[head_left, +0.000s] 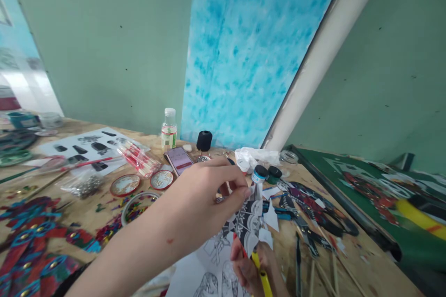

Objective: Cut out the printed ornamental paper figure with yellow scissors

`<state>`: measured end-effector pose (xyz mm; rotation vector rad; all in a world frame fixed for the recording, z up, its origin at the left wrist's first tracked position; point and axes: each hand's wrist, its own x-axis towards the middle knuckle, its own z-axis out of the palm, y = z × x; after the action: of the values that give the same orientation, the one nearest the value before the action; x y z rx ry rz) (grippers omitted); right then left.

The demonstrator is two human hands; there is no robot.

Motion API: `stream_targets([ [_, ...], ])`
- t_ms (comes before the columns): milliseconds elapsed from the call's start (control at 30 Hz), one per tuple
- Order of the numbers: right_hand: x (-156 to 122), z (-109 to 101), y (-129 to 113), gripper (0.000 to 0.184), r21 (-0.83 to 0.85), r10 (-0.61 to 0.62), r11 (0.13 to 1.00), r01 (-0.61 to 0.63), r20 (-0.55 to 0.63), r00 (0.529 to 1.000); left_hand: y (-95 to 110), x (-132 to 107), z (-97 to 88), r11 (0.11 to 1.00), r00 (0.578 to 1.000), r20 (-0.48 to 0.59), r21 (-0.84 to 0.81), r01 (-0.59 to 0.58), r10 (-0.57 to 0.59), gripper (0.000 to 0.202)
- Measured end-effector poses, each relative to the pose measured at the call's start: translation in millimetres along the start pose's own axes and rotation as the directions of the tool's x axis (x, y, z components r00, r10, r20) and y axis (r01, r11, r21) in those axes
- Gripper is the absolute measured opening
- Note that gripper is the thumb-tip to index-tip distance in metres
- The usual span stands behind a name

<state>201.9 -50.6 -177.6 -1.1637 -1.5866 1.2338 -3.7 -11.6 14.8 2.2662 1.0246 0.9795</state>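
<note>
My left hand (pixel 212 185) reaches in from the lower left, its thumb and fingertips pinching the upper edge of a black-and-white patterned paper cut-out (pixel 249 220). Below it my right hand (pixel 251 269) is closed around a tool with a yellow and red handle (pixel 262 274). The tool's working end is up against the lower part of the paper, and I cannot make out its kind. White paper scraps (pixel 271 218) lie just right of the cut-out. Under both hands is a white sheet with printed line drawings (pixel 212 271).
A phone (pixel 179 160), a clear bottle (pixel 169 130) and paint jars (pixel 259 174) stand toward the back. Painted cut-out pieces (pixel 38 241) and a bag of metal beads (pixel 83 184) lie left. Sticks (pixel 325 278) and dark cut-outs (pixel 315 209) lie right.
</note>
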Motion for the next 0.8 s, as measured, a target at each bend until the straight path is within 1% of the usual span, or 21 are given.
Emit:
stream_targets([
  [67, -1, -1, -4, 0.069, 0.006, 0.018, 1.000, -0.018, 0.007, 1.000, 1, 0, -0.4, 1.000, 1.000, 0.003, 0.003, 0.003, -0.003, 0.017],
  [133, -1, -1, -3, 0.072, 0.000, 0.020, 1.000, -0.020, 0.005, 1.000, 1, 0, -0.7, 1.000, 1.000, 0.006, 0.007, 0.003, -0.003, 0.017],
  [267, 2, 2, 9, 0.069, 0.016, -0.060, 0.998, 0.060, 0.006, 0.998, 3, 2, -1.0, 1.000, 1.000, -0.010, 0.007, -0.012, 0.012, 0.017],
  [367, 4, 3, 15, 0.068, 0.062, -0.069, 0.996, 0.070, -0.015, 0.998, 4, 2, -1.3, 1.000, 1.000, -0.022, 0.013, -0.013, 0.013, 0.017],
  [433, 5, 3, 13, 0.068, 0.075, -0.042, 0.996, 0.043, -0.011, 0.999, 4, 2, -1.8, 1.000, 0.999, -0.029, 0.019, -0.014, 0.015, 0.017],
  [533, 6, 2, 3, 0.071, 0.055, -0.013, 0.998, 0.010, 0.040, 0.999, 4, 1, -2.4, 1.000, 0.999, -0.038, 0.017, -0.022, 0.022, 0.017],
  [600, 6, 2, -2, 0.075, 0.041, 0.001, 0.999, -0.003, 0.054, 0.999, 3, 1, -2.6, 1.000, 0.998, -0.048, 0.009, -0.029, 0.030, 0.018],
  [667, 4, 3, -4, 0.077, 0.043, 0.015, 0.999, -0.017, 0.048, 0.999, 3, 2, -2.6, 0.999, 0.997, -0.061, 0.002, -0.038, 0.038, 0.018],
  [733, 3, 4, -3, 0.075, 0.049, 0.018, 0.999, -0.018, 0.006, 1.000, 2, 2, -2.6, 0.999, 0.996, -0.071, 0.001, -0.045, 0.045, 0.017],
  [800, 2, 4, -2, 0.074, 0.049, 0.006, 0.999, -0.006, 0.007, 1.000, 3, 2, -2.8, 0.999, 0.996, -0.075, 0.003, -0.043, 0.043, 0.017],
])
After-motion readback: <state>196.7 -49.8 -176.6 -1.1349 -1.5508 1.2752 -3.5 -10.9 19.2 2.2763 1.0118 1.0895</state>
